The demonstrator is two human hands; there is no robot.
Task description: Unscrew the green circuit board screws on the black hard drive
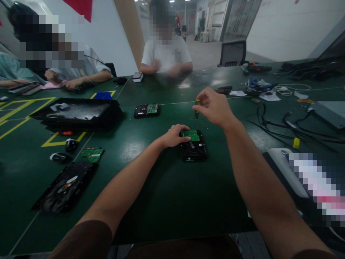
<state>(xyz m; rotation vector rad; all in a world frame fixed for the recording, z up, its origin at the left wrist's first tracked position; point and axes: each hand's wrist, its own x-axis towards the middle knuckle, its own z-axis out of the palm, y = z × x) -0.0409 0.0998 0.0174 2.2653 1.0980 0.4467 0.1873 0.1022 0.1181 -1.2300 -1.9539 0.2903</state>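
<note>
A black hard drive (pixel 194 150) with a green circuit board (pixel 194 135) on its upper face lies flat on the table in front of me. My left hand (pixel 174 136) grips its left side, the thumb over the board and the fingers at the far edge. Above the drive, my right hand (pixel 214 108) pinches a small screwdriver (pixel 196 112) with a green and yellow handle. Its thin shaft points down to the drive's far edge; whether the tip sits in a screw is too small to tell. Several tiny screws (pixel 207 126) lie just beyond.
Another hard drive (pixel 140 111) lies farther back. Stacked black trays (pixel 78 120), an opened drive casing (pixel 67 187) and a loose circuit board (pixel 93 154) are at left. Black cables (pixel 275 126) and a grey box (pixel 330 113) lie right. People sit across the table (pixel 151 201).
</note>
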